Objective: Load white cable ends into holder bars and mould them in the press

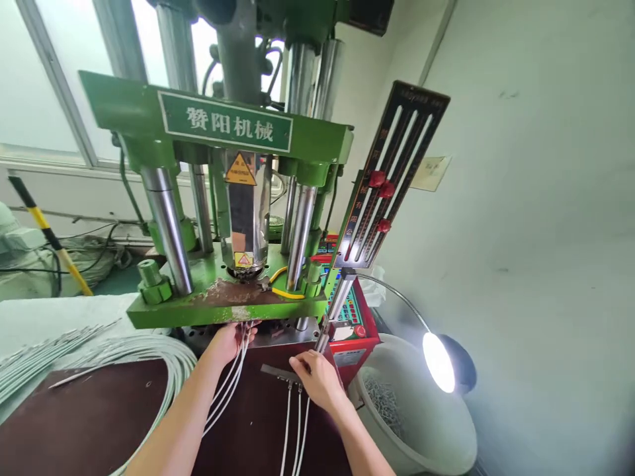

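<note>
My left hand (pixel 229 345) reaches under the lower green plate of an upright press (pixel 233 314). Its fingers are closed around several thin white cables (pixel 229 390), whose upper ends disappear beneath the plate. To the right, my right hand (pixel 320 378) is closed at the right end of a flat metal strip (pixel 272 373) over the dark brown table (pixel 253 423). White cables (pixel 288 423) hang toward me from small metal fittings along that strip. My fingertips partly cover the strip's end.
Yellow-handled pliers (pixel 285 293) lie on the press plate. Coiled white cable (pixel 173 370) and loose cable lengths (pixel 59 350) rest at left. At right are a lit lamp (pixel 439 362), a pale bin (pixel 431 430) holding small grey pieces, and a red control box (pixel 370 347).
</note>
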Motion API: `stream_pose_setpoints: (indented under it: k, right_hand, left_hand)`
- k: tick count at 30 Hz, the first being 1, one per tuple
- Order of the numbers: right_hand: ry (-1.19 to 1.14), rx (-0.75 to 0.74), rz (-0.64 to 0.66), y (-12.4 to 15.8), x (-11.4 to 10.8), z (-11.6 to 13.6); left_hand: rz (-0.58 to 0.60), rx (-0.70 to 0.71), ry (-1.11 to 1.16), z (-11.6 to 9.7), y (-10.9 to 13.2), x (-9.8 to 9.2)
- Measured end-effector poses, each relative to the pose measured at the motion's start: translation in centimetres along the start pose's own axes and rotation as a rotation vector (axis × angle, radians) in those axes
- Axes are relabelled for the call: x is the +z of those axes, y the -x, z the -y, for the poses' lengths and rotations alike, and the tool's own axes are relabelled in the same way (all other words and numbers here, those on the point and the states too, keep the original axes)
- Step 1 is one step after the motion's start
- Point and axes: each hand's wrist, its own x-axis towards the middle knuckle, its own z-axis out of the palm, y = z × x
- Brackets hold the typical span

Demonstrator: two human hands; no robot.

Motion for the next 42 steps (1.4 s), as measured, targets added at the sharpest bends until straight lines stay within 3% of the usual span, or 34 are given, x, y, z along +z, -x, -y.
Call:
stream_pose_setpoints:
  k: [6,17,25,42]
  right_hand:
    - [0.016,0.001,-0.054,0.1,0.3,0.4]
    - [0.055,-0.026,-0.122,0.2,0.9,0.3]
    - [0.065,-0.045,-0.138,0.1,1.2,-0.3]
    - [-0.001,0.011,-0.06,-0.2,1.7,-1.0]
  left_hand:
    - [0.147,-0.072,0.143,0.5,-0.3,-0.2]
    - [0.155,-0.085,0.191,0.8,-1.2,-0.7]
    - [0.224,-0.069,0.215,1.5,-2.0,-1.6]
    - [0.333,-0.043,0.258,5.4,-6.6,-5.0]
